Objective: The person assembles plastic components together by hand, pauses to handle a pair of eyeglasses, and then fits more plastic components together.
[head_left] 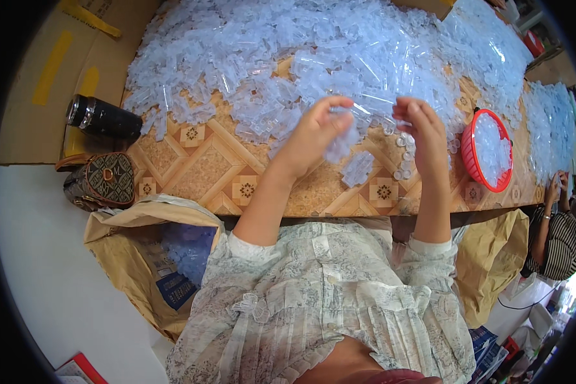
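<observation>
My left hand (317, 131) is raised over the table, thumb and fingers closed on a clear plastic piece (340, 144) that hangs blurred below the palm. To its right, my right hand (424, 121) has its fingers curled in toward the left one. Between the two hands runs a thin clear tube-like piece (374, 98), its right end at my right fingertips. Just below them on the table lies a small cluster of clear flat pieces (358, 169). Several small round clear caps (403, 157) sit beside my right wrist.
A large heap of clear plastic pieces (237, 45) covers the back of the table (224, 173). A red basket (467, 153) of clear pieces stands right. Left are a black flask (109, 118), a patterned pouch (102, 182) and an open paper sack (128, 256). Another person (553, 237) works far right.
</observation>
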Available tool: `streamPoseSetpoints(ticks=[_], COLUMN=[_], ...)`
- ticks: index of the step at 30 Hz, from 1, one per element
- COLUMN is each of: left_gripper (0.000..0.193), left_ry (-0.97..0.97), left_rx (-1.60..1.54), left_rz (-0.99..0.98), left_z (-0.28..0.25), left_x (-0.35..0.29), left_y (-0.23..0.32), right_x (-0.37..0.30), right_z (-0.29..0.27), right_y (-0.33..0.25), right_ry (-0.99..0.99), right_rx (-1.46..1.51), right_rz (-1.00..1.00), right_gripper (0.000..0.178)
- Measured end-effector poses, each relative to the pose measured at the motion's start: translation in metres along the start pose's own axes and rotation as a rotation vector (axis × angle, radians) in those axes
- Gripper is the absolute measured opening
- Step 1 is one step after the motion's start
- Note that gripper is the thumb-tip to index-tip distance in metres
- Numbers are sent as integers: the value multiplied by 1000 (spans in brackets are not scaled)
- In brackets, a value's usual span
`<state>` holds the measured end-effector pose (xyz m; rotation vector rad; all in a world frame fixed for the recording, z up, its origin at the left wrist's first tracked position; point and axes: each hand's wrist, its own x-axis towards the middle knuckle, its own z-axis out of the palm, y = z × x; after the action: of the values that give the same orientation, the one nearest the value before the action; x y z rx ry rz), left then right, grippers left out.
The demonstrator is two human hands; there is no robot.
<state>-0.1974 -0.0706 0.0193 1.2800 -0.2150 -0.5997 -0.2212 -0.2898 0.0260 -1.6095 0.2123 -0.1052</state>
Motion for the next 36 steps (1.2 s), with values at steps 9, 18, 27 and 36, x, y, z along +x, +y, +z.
streamPoseSetpoints(ticks=[9, 18, 27, 36], left_gripper=[65, 51, 58, 48], left_ry=[142, 81, 225, 638], left_rx=[1134, 1217, 1151, 1103], left_rz=[285, 296, 431, 797], left_z=[44, 40, 29, 10], left_x=[-32, -35, -60, -86], left_y=[-29, -32, -35, -84], right_x=[-36, -39, -35, -67], right_z=[21, 33, 48, 75], right_y=[13, 27, 23, 38], right_ry=[-17, -299, -337, -471], right_rx=[-481, -424, -630, -28], right_rz=[-116, 63, 26, 239], right_gripper=[23, 21, 27, 18])
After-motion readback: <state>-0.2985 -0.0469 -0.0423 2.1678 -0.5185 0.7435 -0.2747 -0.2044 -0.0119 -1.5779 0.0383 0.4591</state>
